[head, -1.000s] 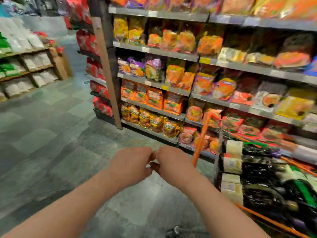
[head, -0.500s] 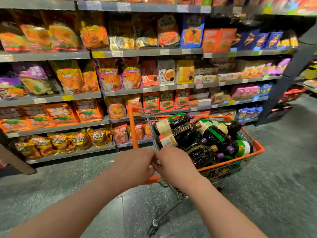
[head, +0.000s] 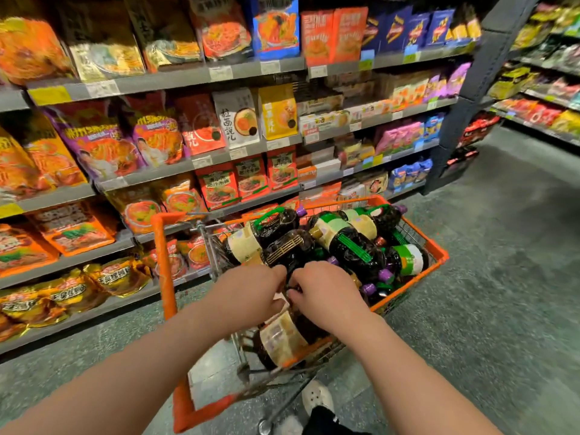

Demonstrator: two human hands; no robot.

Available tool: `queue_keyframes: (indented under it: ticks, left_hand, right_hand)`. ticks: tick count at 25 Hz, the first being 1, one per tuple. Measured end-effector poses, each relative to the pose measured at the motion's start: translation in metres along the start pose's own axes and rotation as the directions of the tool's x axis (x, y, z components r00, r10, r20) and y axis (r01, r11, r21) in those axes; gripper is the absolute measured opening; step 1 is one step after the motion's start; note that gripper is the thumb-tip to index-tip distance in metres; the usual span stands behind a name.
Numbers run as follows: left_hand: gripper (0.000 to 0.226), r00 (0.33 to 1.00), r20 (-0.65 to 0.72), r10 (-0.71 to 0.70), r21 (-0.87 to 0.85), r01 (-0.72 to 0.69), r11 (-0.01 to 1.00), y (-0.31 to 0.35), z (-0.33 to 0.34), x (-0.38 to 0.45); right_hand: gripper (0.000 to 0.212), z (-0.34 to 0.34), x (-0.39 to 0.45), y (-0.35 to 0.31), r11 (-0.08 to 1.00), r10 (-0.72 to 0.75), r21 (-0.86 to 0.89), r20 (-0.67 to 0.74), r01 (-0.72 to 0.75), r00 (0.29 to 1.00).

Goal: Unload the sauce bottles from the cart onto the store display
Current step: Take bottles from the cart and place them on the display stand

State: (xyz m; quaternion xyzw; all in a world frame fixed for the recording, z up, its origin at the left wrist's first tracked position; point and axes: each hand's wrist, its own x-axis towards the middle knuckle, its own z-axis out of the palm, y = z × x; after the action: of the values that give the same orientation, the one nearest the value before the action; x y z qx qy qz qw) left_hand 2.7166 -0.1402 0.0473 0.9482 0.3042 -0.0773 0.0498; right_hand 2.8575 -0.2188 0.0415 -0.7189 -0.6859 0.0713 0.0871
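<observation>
Both hands, left hand and right hand, curl over a dark bottle in the heaped cart, grip unclear; pulling it may topple neighbouring bottles

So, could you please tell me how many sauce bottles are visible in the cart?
6 clearly: two bottles rear left, two rear middle, one right, one nearest the front; more lie buried deeper in the cart.
</observation>
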Motion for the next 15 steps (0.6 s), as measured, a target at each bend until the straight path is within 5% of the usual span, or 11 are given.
queue_keyframes:
  ticks: [7, 15]
  left_hand:
    - [0.035, 0.974, 0.074, -0.212, 0.076, 0.207, 0.975, -0.056, 0.036, 0.160]
    - [0.053, 0.927, 0.304, -0.222, 0.139, 0.187, 0.972, -0.064, 0.080, 0.234]
  right_hand:
    - [0.034, 0.032, 0.102, 0.098, 0.966, 0.134, 0.197, 0.162, -0.165, 0.978]
    - [0.045, 0.088, 0.151, 0.138, 0.877, 0.176, 0.363, 0.367, -0.315, 0.913]
